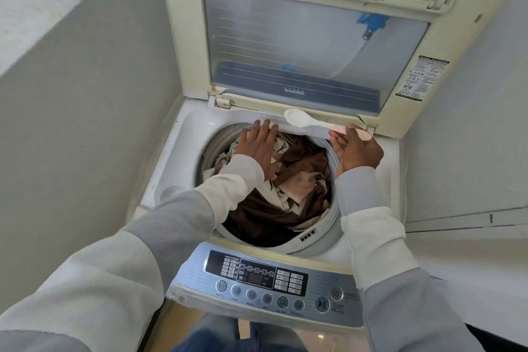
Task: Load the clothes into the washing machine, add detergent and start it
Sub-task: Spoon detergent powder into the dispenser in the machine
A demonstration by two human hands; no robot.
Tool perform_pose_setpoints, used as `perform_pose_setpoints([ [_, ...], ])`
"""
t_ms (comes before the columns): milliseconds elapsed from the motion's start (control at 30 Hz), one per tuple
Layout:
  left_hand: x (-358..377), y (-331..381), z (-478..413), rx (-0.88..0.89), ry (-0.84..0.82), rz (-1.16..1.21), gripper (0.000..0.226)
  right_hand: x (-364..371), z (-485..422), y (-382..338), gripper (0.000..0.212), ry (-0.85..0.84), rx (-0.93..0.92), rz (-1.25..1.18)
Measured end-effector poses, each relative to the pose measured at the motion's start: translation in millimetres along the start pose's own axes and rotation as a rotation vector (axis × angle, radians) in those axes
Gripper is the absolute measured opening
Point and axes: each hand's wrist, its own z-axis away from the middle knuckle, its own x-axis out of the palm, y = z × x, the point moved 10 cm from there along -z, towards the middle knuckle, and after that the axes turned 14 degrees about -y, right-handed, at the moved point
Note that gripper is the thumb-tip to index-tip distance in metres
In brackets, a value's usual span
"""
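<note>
Gripping scoop, START PAUSE button, POWER button

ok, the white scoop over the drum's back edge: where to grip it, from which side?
Grip the scoop by its flat handle, from the right, as the right hand does. Its bowl faces up and points left, so a handle grip likely keeps it level.
</note>
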Motion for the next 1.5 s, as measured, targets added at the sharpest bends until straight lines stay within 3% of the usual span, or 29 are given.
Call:
perform_pose_setpoints([
  [333, -30.7, -81.9, 110.0, -0.277, 0.15, 0.026, 0.116, 56.7, 52.2, -3.8, 0.01, -0.256, -0.081, 0.148],
  [667, -57.3, -196.7, 315.4, -0.665, 0.294, 0.089, 0.126, 179.8, 187.6, -7.9, 0.011, -0.67, -0.128, 0.119],
  [1100, -44.8, -258.4, 650.2, -1.153, 0.457, 0.044, 0.128, 321.8, 466.3, 55.7, 0.014, -1.292, -0.023, 0.056],
  [1300, -6.4, -272.0, 788.5, -1.401, 0.428, 0.032, 0.127, 363.8, 609.7, 96.6, 0.012, -1.542, 0.076, 0.039],
  [1500, 38.8, -284.7, 858.3, -1.526, 0.378, 0.103, 0.129, 400.1, 720.7, 130.0, 0.011, -1.719, 0.044, 0.119],
])
